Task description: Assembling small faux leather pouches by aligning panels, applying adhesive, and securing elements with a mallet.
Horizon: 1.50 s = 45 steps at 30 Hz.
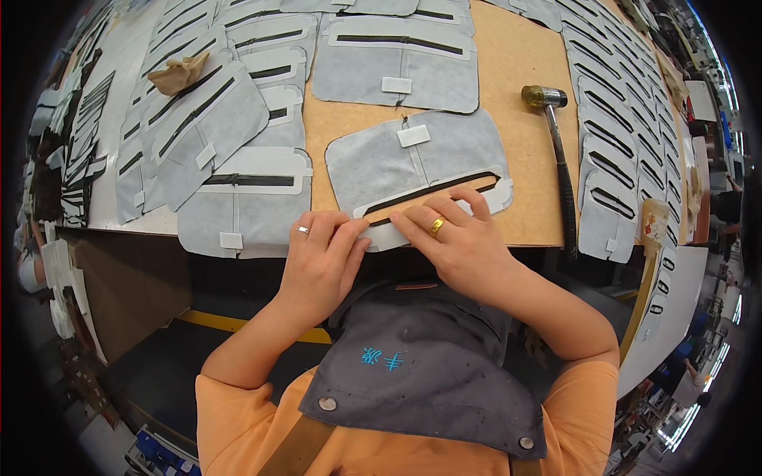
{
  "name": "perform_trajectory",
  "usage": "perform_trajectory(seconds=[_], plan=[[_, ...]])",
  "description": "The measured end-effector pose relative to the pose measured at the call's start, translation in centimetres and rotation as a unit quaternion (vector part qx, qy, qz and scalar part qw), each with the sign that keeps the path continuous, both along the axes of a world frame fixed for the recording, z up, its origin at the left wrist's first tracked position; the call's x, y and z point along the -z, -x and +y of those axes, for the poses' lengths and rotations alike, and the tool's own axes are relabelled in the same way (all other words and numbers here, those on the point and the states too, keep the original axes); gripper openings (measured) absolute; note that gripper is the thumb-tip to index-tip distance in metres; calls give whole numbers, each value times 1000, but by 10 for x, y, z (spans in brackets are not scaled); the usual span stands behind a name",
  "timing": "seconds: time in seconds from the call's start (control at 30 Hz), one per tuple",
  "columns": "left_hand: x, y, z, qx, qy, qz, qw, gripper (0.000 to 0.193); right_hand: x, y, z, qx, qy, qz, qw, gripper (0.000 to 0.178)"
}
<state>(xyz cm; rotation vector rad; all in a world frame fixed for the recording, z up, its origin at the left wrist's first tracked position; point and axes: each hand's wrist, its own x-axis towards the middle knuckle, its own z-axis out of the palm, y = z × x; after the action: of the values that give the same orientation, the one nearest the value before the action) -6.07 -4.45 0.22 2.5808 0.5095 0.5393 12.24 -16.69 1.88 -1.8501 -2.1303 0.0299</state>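
Note:
A grey fabric panel lies tilted at the table's front edge. It has a long slot edged in black, with the tan board showing through, and a small white tab on its far side. At the slot's left end, my left hand pinches the black edging between closed fingertips. My right hand is just beside it, thumb and index finger closed on the slot's near edge and the other fingers bent above the panel. The exact grip under the right fingertips is partly hidden.
A hammer with a black handle lies right of the panel. Rows of similar grey panels overlap at the right, with more at the left and another beyond. A crumpled brown piece sits on the left stack. Black strips lie far left.

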Motion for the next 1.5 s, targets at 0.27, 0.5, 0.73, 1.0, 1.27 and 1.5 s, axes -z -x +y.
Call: perform_trajectory(seconds=[0.27,0.5,0.73,1.0,1.27,1.5], plan=[[3,1,0,23,-37,-22,999,24,-5,5,6,-30,-27,-51,998,28],[-2,-10,-12,6,-1,-43,999,29,-13,-48,-18,148,-28,171,974,16],[-1,-45,-24,98,-9,-38,994,37,1,-43,-15,106,-25,180,978,16],[6,-45,-27,106,-112,14,988,44,0,-58,-7,6,-17,77,997,21],[7,-43,-29,111,-172,46,978,48,1,-64,5,-72,7,5,997,29],[9,-41,-30,104,-157,36,982,49,0,-64,-2,-30,-1,127,991,25]])
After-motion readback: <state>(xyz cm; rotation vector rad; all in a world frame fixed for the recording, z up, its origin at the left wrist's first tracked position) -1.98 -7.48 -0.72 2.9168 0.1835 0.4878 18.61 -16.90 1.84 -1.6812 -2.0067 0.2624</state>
